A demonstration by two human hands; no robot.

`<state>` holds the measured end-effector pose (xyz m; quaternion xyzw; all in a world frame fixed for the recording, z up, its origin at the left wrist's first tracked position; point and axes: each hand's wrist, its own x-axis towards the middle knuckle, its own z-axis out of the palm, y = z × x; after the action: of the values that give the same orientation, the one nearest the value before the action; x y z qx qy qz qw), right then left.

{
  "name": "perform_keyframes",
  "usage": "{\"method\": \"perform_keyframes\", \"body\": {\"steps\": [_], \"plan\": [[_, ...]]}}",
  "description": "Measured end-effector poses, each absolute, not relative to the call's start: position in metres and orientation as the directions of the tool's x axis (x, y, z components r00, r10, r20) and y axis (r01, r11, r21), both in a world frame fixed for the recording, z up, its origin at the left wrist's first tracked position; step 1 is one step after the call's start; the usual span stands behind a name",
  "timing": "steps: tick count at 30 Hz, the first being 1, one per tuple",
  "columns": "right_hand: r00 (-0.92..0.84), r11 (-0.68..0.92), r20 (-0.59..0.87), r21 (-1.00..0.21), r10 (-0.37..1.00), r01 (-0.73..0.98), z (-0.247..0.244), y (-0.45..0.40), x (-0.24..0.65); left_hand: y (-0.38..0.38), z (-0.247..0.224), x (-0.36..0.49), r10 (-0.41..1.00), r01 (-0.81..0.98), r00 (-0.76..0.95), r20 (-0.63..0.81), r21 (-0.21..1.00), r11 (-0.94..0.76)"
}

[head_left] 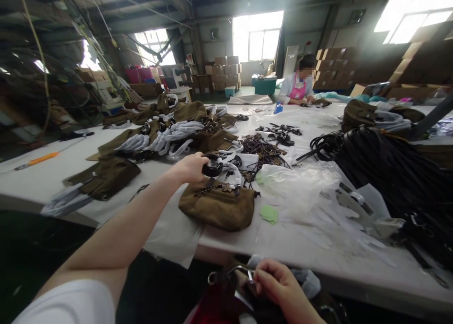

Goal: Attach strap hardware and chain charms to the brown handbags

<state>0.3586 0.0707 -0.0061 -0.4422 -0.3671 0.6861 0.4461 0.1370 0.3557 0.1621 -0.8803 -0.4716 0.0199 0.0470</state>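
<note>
My left hand [191, 168] reaches out over the table, its fingers closed on a rolled black strap [213, 167]. Just below it sits a brown bag [221, 208], with a dark beaded cord and flower charm [226, 187] lying along its top. Low in the view, in front of the table edge, my right hand [274, 282] pinches a silver metal clasp [250, 274]. Beneath that hand is a dark and red item, mostly in shadow. Several dark charms [264, 149] lie in a heap beyond the brown bag.
More brown bags with white-wrapped straps [170, 130] are piled at left. Black straps [385, 173] form a big bundle at right, near clear plastic bags [300, 182]. An orange-handled cutter [42, 158] lies far left. Across the table sits a person in a pink apron [297, 91].
</note>
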Motion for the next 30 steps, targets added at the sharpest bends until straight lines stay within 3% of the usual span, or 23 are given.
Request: {"method": "perform_keyframes", "body": {"steps": [6,9,16,23,30], "plan": [[-0.189,-0.301,-0.256,-0.915,0.948,-0.270,0.003,0.063,0.362,0.242,0.126,0.098,0.710,0.687,0.697,0.099,0.190,-0.701],[-0.158,-0.303,-0.269,-0.913,0.950,-0.271,0.008,0.060,0.362,0.195,0.097,0.101,0.693,0.651,0.717,0.072,0.284,-0.704],[-0.103,-0.304,-0.287,-0.908,0.952,-0.288,0.012,0.055,0.356,0.174,0.060,0.115,0.676,0.648,0.733,0.073,0.226,-0.727],[0.082,-0.219,-0.264,-0.909,0.961,-0.356,0.011,0.046,0.351,0.186,0.055,0.154,0.397,0.392,0.917,-0.025,0.231,-0.891],[0.284,-0.179,-0.359,-0.844,0.889,-0.506,0.001,0.036,0.345,0.199,0.028,0.234,0.299,0.322,0.943,-0.147,0.170,-0.931]]}}
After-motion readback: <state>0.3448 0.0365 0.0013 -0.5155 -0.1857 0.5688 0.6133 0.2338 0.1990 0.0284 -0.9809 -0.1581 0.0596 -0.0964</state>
